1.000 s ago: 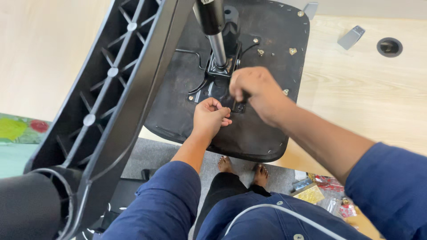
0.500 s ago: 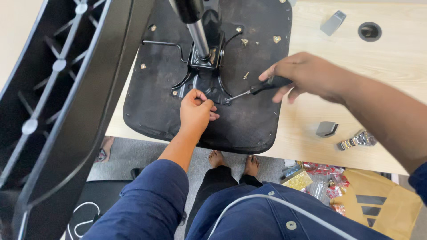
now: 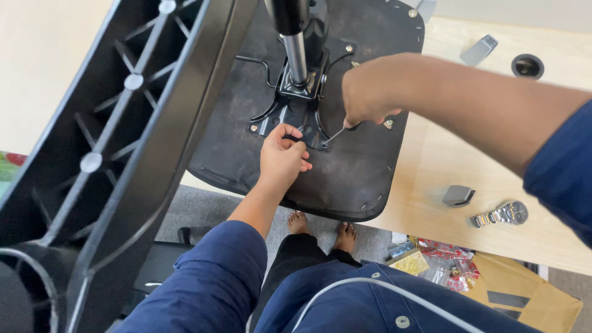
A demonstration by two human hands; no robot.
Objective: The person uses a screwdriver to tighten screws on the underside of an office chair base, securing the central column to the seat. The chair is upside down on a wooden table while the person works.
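Chair seat underside: plate bolts in progress

Seat (image 3: 345,166) lies upturned on bench (image 3: 456,160). Mounting plate (image 3: 296,105) at seat centre. Right hand (image 3: 370,92) closed around screwdriver (image 3: 336,134), tip at plate's near corner; left hand (image 3: 282,157) pinched beside it. Far bolts look seated.

seat underside (image 3: 345,166): black, dusty office-chair seat, flipped bottom-up, lying on the wooden table with its near edge hanging over the table's front.
mounting plate (image 3: 296,108): black metal bracket, bolted flat at the seat's centre.
gas cylinder (image 3: 296,52): silver shaft rising upright from the plate.
screwdriver (image 3: 336,134): slim silver shank, tilted, its tip down at the plate's near right corner.
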